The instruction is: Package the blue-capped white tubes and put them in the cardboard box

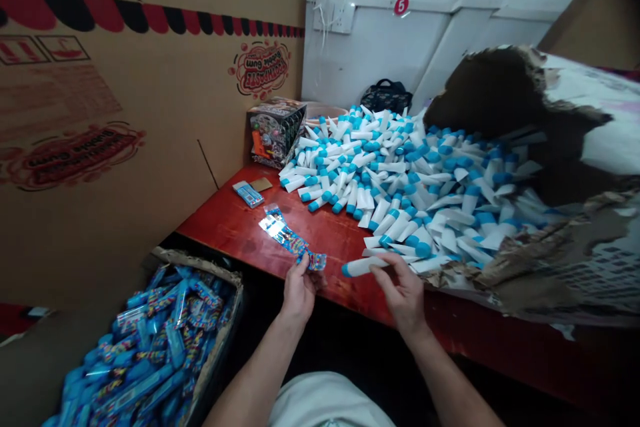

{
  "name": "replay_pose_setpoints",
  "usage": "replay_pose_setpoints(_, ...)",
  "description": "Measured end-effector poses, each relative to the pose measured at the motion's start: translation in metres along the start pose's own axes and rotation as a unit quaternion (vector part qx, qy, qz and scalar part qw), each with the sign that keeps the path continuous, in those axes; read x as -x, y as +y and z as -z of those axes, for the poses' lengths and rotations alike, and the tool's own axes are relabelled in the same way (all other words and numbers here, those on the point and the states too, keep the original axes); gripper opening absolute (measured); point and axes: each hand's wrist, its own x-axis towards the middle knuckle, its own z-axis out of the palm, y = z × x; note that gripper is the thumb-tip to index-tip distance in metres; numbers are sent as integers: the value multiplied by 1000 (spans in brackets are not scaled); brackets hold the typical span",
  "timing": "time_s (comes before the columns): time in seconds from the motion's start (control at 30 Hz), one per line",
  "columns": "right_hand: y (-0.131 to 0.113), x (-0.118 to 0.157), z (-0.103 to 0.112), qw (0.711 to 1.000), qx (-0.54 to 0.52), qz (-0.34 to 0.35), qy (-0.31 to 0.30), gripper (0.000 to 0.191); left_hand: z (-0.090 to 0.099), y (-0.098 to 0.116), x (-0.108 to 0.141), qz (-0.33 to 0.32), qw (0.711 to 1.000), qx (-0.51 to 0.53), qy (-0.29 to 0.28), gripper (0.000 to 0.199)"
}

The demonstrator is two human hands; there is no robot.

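The right hand (403, 295) pinches narrowly, it seems, on a white plastic tube with a blue cap (363, 267), lying crosswise, cap end toward the nearby left hand (300, 291), which grips the near end of a shiny multicoloured foil strip (287, 235); a heap of like tubes (400, 180) spreads far right across the red wooden table (225, 217)

Left hand (299, 291) curled upright, fingers closed — right hand (403, 295) palm down, pinching.
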Motion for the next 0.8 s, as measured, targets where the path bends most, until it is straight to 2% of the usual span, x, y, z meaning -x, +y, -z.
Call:
replay_pose_setpoints(0.07, -9, -1, -13, 984, -134, -78, 93, 16, 0, 3, 2, -33, 999, -8, 7, 28)
replay_pose_setpoints(0.13, -16, -1, -25, 960, -216, -120, 135, 18, 1, 5, 3, -51, 999, -6, 7, 29)
replay_pose_setpoints(0.2, -20, 1, -34, 954, -234, -132, 131, 19, 1, 6, 4, -55, 998, 5, 11, 29)
replay_pose_setpoints(0.27, -21, 3, -40, 963, -208, -129, 113, 18, 1, 7, 5, -53, 998, 19, 17, 28)
replay_pose_setpoints(0.57, -21, 15, -47, 980, -125, -129, 87, 19, 1, 13, 7, -68, 997, 32, 15, 26)
replay_pose_setpoints(0.63, -19, 19, -52, 974, -146, -149, 87, 20, 0, 16, 8, -72, 996, 53, 12, 26)
replay_pose_setpoints(0.8, -3, 34, -73, 937, -243, -232, 94, 24, -5, 18, 13, -72, 992, 96, -27, 22)
